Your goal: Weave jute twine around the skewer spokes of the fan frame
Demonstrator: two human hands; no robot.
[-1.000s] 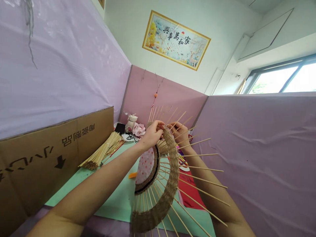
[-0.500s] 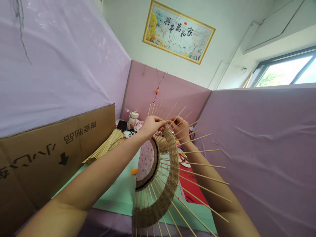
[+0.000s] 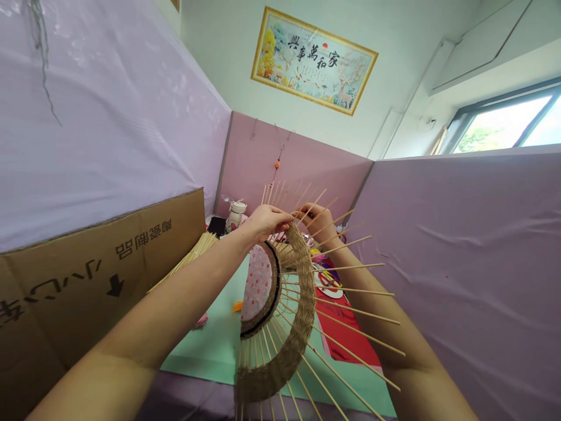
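Observation:
A half-round woven fan [image 3: 302, 292] of brown twine on thin wooden sticks stands tilted before me. Its sticks radiate past the woven band. Nearer the centre it has a black-edged pink panel [image 3: 258, 279] with red dots. My left hand [image 3: 272, 221] pinches the band's upper end between thumb and fingers. Just right of it, among the stick tips, my right hand [image 3: 318, 219] has its fingers closed on what looks like the loose end of the twine, mostly hidden by the fingers.
A cardboard box [image 3: 100, 280] stands at left, beside a bundle of thin sticks [image 3: 190, 254]. On the green tabletop [image 3: 193, 356] lie red cloth [image 3: 339, 330] and a small orange piece [image 3: 237, 306]. Behind is a white-lidded bottle [image 3: 236, 215]. Cloth-covered partitions [image 3: 460, 263] close in the sides.
My right hand has shifted slightly up and left along the band's end, between the sticks. My left hand keeps its pinch. The whole view has moved a little.

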